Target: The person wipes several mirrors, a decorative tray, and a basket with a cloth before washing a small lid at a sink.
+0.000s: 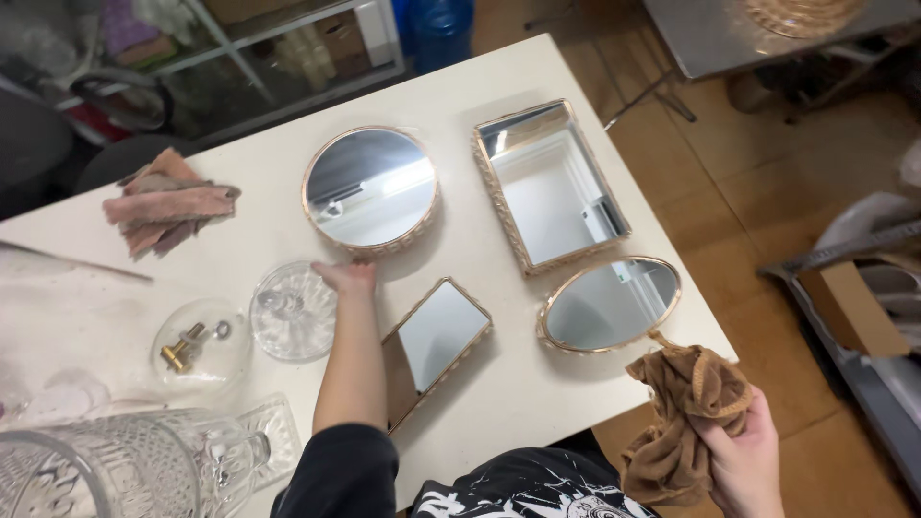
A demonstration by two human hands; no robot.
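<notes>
The round mirror tray (370,189) with its gold rim lies flat near the middle of the white tabletop (288,96), and the left hand (345,278) reaches out to its near edge, fingers (331,273) loosely extended and touching or just short of the rim; I cannot tell which, and they are not clenched on anything. The right hand (743,460) hangs off the near right corner of the tabletop, fingers clenched around a bunched brown cloth (686,417). Just left of the reaching hand sits a cut-glass dish (293,312), and beyond it a clear glass dome (201,345) with a small brass fitting (180,353) inside. A small rectangular mirror (436,336) lies beside the forearm, an oval mirror (609,304) near the right edge, a larger rectangular mirror tray (549,187) beside the round one. Folded pinkish cloths (168,203) rest at the far left, a heavy glass pitcher (125,465) at the near left. The likeliest mishap, as I judge it, is the forearm or sleeve brushing the glass dish or the small mirror; bare fingers would also smear the reflective face.
</notes>
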